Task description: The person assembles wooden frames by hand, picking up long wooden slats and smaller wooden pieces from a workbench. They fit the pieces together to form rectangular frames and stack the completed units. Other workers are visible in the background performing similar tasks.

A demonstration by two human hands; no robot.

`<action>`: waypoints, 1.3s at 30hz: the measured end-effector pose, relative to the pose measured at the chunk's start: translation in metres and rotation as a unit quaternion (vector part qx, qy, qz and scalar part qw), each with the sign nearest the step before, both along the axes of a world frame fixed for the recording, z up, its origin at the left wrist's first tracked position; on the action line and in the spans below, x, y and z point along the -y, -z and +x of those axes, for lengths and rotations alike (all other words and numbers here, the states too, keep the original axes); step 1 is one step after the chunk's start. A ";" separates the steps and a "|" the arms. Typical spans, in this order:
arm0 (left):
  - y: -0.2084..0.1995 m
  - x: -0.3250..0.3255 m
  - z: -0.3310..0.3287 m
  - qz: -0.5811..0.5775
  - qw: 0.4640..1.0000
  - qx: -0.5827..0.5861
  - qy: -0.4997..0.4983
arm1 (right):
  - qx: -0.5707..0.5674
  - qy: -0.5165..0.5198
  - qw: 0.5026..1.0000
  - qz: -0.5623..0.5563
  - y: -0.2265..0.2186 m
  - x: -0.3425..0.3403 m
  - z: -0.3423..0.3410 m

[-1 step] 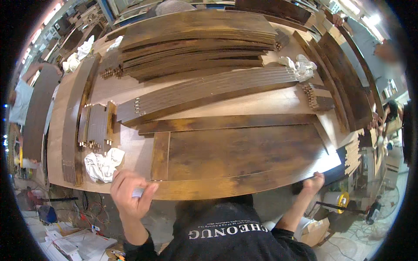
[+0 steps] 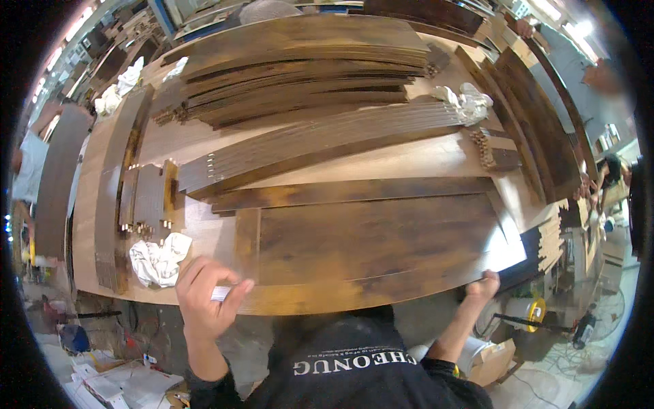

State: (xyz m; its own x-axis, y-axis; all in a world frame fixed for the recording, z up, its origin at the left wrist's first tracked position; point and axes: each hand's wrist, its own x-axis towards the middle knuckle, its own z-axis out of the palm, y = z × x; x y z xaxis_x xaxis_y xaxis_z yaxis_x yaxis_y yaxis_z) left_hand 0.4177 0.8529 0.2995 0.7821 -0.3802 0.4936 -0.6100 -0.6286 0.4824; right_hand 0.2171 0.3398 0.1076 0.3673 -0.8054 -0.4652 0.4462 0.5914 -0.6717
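Note:
A brown-stained framed wooden panel (image 2: 368,238) lies near me, its front rail (image 2: 354,294) overhanging the table's front edge. My left hand (image 2: 208,296) is closed round the left end of that rail, thumb toward the wood and a pale patch showing between thumb and fingers. At the right front corner, my right hand (image 2: 483,286) grips the panel's edge; its lower fingers are hidden. Bright glare covers the wood beside it. A crumpled white cloth (image 2: 160,259) lies just beyond my left hand.
Beyond the panel rest a bundle of long strips (image 2: 320,146) and a stack of boards (image 2: 306,54). Short dowelled pieces (image 2: 150,194) sit at left, others (image 2: 497,150) at right. Co-workers hold boards (image 2: 58,184) at both sides. A bucket (image 2: 535,312) stands on the floor at right.
My left hand has shifted very slightly right along the rail end. The whole view has slid a little; the panel and my right hand keep nearly the same relation.

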 end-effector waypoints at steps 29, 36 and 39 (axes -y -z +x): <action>-0.210 0.215 -0.035 0.127 0.933 0.332 0.058 | 0.233 -0.171 0.943 -0.164 -0.110 -0.031 0.085; -0.097 0.295 -0.026 0.220 0.890 0.396 0.057 | 0.002 -0.225 0.956 -0.187 -0.019 -0.057 0.037; -0.014 0.310 -0.008 0.215 0.910 0.355 0.014 | -0.118 -0.289 0.916 -0.252 0.007 -0.084 -0.008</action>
State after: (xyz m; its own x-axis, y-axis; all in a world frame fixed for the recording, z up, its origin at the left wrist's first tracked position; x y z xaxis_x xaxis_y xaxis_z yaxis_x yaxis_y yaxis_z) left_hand 0.4102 0.5430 0.3139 0.3109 -0.6720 0.6721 -0.6897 -0.6460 -0.3270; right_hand 0.2087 0.4234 0.1007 0.7378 -0.6420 -0.2086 -0.0361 0.2711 -0.9619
